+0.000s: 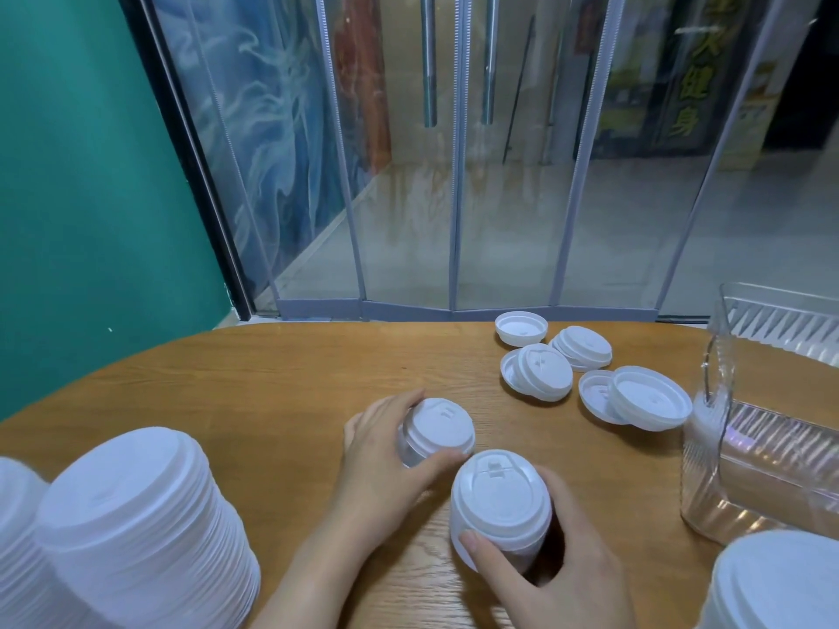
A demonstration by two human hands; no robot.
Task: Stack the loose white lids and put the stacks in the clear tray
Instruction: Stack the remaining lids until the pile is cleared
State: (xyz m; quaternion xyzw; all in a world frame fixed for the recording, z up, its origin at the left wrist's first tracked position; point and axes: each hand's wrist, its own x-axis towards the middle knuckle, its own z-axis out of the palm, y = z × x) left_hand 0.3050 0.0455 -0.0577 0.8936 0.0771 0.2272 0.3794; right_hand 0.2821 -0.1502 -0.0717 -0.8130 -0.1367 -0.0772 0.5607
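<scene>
1. At the lower middle of the frame, the left hand (381, 465) curls round a short stack of white plastic cup lids (436, 431) standing on the oval wooden table (272, 383); thumb on the near side, fingers on the far side.
2. Just to the right and lower, the right hand (554, 556) grips a second, taller stack of white lids (499, 506), thumb pressed on its front wall, fingers wrapped behind it. The two stacks stand close together; whether they touch I cannot tell.
3. Loose white round lids (585, 372) lie scattered on the table at centre right, several overlapping in pairs, some dome up and some turned over.
4. The clear ribbed plastic tray (762, 451) sits at the right edge of the frame, just beside the nearest loose lids.
5. A tall pile of white lids (140, 524) fills the lower left corner, with another pile's edge left of it.
6. One more white lid stack (781, 583) shows in the lower right corner, below the tray.
</scene>
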